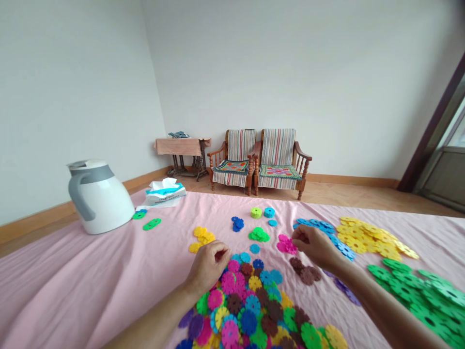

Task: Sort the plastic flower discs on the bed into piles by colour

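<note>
A heap of mixed-colour notched plastic discs (240, 303) lies on the pink cloth in front of me. My left hand (209, 265) is at the heap's far left edge, its fingers curled together; what they hold, if anything, is hidden. Over the right side of a small pink disc pile (286, 244), my right hand (315, 246) has its fingers pinched, and I cannot make out anything in them. Around the hands are small single-colour groups: yellow discs (201, 238), dark blue discs (237, 224), green discs (259, 235) and brown discs (305, 272).
Larger yellow (370, 236), green (417, 291) and blue (319, 227) disc piles spread at the right. Lime (256, 213) and blue stacks (269, 212) stand farther back. A white jug (105, 203) and a tissue pack (165, 193) are at the left. Two chairs stand beyond.
</note>
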A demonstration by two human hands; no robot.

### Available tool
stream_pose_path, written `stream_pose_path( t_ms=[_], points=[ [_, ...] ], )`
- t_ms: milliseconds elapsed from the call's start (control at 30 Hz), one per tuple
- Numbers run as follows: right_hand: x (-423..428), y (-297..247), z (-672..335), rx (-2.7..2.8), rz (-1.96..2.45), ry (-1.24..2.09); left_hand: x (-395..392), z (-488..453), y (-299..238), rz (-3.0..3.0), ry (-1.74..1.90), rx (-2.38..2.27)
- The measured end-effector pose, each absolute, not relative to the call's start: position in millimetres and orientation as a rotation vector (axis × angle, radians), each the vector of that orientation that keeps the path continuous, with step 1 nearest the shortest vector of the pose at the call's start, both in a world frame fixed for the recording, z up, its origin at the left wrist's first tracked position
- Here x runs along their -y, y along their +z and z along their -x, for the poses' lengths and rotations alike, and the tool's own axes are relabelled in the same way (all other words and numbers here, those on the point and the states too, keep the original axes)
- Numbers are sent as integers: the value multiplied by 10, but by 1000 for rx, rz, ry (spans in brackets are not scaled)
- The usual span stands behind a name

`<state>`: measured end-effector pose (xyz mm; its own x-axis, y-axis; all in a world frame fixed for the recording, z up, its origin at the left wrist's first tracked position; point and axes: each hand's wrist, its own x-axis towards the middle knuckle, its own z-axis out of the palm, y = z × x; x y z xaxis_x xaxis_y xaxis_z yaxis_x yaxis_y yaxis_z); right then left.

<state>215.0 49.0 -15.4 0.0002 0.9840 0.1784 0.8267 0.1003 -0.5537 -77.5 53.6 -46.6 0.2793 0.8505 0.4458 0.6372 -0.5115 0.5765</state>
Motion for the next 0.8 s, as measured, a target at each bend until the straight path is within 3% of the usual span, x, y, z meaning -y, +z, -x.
stream_pose_path(
  t_ms=[333,600,800],
  points=[
    [-552,-265,-2256,1792,1812,372,-538,774,-462,-2275,1044,-1366],
    [195,107,-2176,2389,1616,712,-530,773,-463,-2272,1053,-1370],
    [617,-352,-2574,2403,1552,442,-539,782,-479,-2287,1047,-1369]
  ],
)
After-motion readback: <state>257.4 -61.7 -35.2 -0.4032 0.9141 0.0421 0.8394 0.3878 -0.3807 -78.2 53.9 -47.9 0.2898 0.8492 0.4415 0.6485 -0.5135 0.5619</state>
